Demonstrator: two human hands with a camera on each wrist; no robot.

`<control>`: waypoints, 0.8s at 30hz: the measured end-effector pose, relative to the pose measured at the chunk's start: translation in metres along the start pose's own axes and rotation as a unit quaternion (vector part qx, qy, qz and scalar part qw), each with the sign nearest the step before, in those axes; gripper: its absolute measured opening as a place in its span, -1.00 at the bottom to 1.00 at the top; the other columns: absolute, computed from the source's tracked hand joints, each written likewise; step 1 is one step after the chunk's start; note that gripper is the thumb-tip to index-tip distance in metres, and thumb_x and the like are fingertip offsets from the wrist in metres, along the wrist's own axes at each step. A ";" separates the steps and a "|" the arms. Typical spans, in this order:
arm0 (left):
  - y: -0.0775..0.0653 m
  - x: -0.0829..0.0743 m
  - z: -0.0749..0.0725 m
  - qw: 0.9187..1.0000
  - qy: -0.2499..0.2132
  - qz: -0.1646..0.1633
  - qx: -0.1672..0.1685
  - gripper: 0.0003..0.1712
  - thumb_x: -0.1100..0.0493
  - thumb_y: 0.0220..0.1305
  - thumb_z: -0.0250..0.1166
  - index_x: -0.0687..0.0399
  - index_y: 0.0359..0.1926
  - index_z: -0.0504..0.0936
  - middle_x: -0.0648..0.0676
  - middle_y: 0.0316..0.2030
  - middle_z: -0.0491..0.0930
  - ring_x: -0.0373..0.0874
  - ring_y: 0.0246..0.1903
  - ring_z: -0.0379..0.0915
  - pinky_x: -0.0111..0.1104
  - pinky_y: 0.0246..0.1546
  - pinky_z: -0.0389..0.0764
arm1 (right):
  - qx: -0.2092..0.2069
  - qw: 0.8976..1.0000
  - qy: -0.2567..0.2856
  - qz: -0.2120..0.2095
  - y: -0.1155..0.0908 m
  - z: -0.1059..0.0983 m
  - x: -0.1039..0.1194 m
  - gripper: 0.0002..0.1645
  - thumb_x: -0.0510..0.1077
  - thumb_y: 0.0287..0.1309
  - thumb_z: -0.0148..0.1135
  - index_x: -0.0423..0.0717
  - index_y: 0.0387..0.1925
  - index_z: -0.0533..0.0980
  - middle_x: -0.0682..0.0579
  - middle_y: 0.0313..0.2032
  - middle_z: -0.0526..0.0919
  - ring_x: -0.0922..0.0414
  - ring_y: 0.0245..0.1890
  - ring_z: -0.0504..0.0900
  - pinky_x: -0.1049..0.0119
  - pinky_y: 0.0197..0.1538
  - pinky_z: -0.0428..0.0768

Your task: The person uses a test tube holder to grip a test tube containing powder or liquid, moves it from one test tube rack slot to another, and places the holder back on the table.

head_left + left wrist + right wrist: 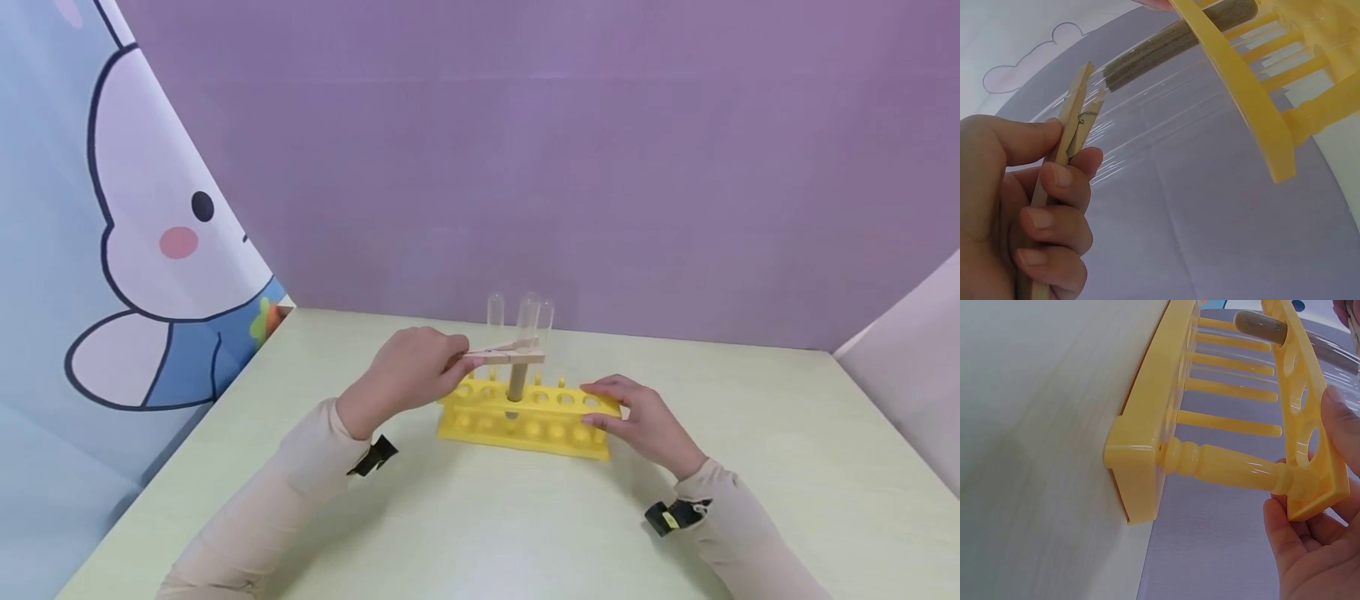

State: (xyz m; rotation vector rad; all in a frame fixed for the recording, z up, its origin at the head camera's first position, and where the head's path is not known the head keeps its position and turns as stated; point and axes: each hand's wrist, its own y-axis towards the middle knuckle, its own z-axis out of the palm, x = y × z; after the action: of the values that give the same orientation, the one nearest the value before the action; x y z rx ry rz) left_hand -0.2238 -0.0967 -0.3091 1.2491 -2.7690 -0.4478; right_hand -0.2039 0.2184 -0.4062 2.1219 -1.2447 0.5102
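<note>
My left hand (412, 367) grips a wooden test tube clamp (491, 357), fingers curled round its handles in the left wrist view. The clamp's jaws stand at the upper part of a clear test tube (517, 381); how tightly they close on it I cannot tell. Grey-brown material (1154, 55) fills the tube's lower part. The tube passes through a hole in the top plate of a yellow test tube rack (525, 447), its rounded bottom (1260, 326) below that plate. At the rack's right end, my right hand (645, 417) holds the top plate between thumb and fingers.
Two clear test tubes stand upside down at the rack's back, one to the left (495, 310) and another to the right (549, 313). The rack sits on a pale table (480, 517). Behind rises a purple backdrop (525, 167), with a cartoon-printed cloth (172, 283) on the left.
</note>
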 end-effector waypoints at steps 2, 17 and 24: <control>-0.001 0.000 0.000 1.000 0.000 -0.002 0.000 -0.63 0.01 0.33 0.15 -0.02 -0.60 0.36 -0.14 -0.79 0.15 -0.27 -0.76 0.01 -0.45 -0.68 0.06 | 0.002 1.000 0.001 0.000 0.000 0.001 -0.001 -0.51 -0.18 -0.01 0.40 -0.19 0.01 0.56 -0.02 -0.07 0.61 -0.01 -0.04 0.55 -0.06 0.01 0.49; -0.003 0.000 -0.008 1.000 0.004 -0.004 -0.024 -0.61 0.00 0.34 0.15 -0.03 -0.62 0.34 -0.13 -0.79 0.12 -0.26 -0.76 -0.02 -0.44 -0.68 0.02 | 0.008 1.000 -0.007 0.010 0.002 0.000 0.001 -0.49 -0.16 -0.02 0.42 -0.18 0.02 0.55 -0.03 -0.06 0.60 -0.02 -0.02 0.54 -0.05 0.01 0.49; -0.001 0.000 -0.012 0.999 0.012 0.005 -0.033 -0.62 0.01 0.33 0.15 -0.02 -0.61 0.35 -0.13 -0.78 0.12 -0.26 -0.75 -0.02 -0.44 -0.67 0.04 | 0.007 1.000 -0.006 0.008 0.002 -0.001 0.001 -0.49 -0.17 -0.02 0.41 -0.20 0.02 0.55 -0.04 -0.06 0.60 -0.03 -0.02 0.54 -0.09 0.02 0.48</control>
State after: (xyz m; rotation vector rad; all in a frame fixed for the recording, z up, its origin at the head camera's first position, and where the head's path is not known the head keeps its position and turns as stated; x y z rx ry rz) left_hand -0.2209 -0.1000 -0.2978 1.2168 -2.7148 -0.5162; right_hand -0.2058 0.2178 -0.4044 2.1311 -1.2697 0.5145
